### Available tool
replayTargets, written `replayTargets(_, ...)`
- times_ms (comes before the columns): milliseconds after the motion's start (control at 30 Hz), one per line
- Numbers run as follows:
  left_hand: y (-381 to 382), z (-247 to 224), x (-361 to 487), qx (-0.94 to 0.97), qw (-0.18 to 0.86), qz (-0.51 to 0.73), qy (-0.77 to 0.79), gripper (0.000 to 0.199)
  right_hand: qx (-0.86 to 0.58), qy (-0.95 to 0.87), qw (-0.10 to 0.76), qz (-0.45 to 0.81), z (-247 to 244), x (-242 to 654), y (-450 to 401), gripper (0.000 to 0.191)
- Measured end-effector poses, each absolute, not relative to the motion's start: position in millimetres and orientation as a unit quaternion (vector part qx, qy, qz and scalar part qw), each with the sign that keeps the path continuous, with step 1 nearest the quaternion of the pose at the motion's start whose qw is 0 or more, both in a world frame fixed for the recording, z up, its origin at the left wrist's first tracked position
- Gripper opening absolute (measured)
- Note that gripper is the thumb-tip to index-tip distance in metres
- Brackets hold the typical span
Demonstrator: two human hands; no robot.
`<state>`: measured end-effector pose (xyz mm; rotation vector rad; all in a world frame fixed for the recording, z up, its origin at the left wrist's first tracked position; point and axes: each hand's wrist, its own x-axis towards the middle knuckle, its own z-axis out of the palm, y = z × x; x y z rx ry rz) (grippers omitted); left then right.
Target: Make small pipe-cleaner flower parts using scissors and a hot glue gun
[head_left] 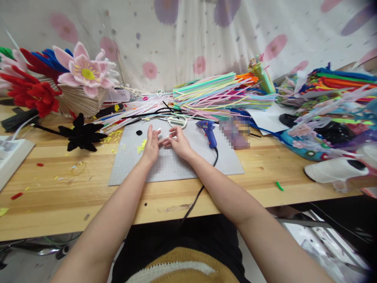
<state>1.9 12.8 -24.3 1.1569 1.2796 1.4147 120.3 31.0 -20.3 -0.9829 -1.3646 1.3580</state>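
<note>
My left hand [151, 146] and my right hand [179, 143] meet over a grey cutting mat [176, 169], fingers pinched close together. A small white piece [159, 129] shows at the left fingertips. Between the right fingertips is another bit of white, too small to name. Just beyond the right hand lie scissors with pale handles [180, 122]. A blue glue gun [209, 133] rests on the mat to the right, its black cord running over the table edge. Yellow scraps [142, 146] and a black round piece [139, 133] lie left of my left hand.
Bundles of pipe cleaners [212, 92] line the back. At left are a black fuzzy flower [80, 133], pink and red flowers [84, 72] and a white power strip [10, 157]. A white bottle-like object [335, 169] lies at right on the wooden table [88, 208].
</note>
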Motion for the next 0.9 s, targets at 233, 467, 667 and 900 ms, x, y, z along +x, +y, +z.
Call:
replayTargets(233,18.8,-5.8,-33.7,0.341,0.174,0.734,0.561,0.031,-0.422,-0.589,0.445,0.526,-16.9,132.4,33.7,0.026)
replayTargets(467,15.5,-8.9,-46.4,0.474,0.197,0.649,0.562,0.021,-0.371,-0.682,0.386,0.498,-17.7,144.6,37.6,0.024)
replayTargets(667,8.5,-15.3,-16.1,0.725,0.116,0.413,0.539,0.036,-0.325,-0.693,0.376,0.523,-21.4,145.6,40.0,0.025)
replayTargets(900,10.6,-13.8,-11.6,0.765,0.072,0.293,0.568,0.014,-0.31,-0.69,0.374,0.536,-20.9,147.0,41.8,0.023)
